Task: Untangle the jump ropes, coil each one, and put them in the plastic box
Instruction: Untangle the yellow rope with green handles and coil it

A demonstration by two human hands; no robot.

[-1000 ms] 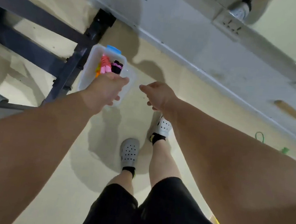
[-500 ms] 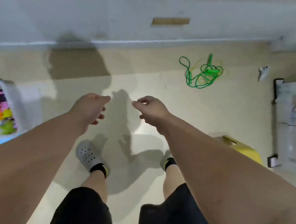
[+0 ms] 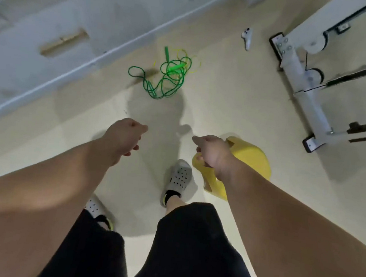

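Note:
A tangle of green jump rope [image 3: 161, 77] with bright green handles lies on the beige floor ahead of me, close to the wall. A thin yellow rope [image 3: 187, 55] is mixed into its far side. My left hand [image 3: 123, 137] hangs in front of me with loosely curled fingers and holds nothing. My right hand [image 3: 212, 153] is also empty, its fingers loosely curled. Both hands are well short of the ropes. The plastic box is out of view.
A yellow plastic stool [image 3: 252, 159] stands just right of my right foot. A white machine frame [image 3: 307, 68] with cables fills the right side. A white game controller [image 3: 246, 38] lies on the floor near it. The grey wall base [image 3: 76, 70] runs along the left.
My view has swung right, away from the plastic box, which has left the frame. The green rope tangle is now nearer and more central. Both hands stay empty.

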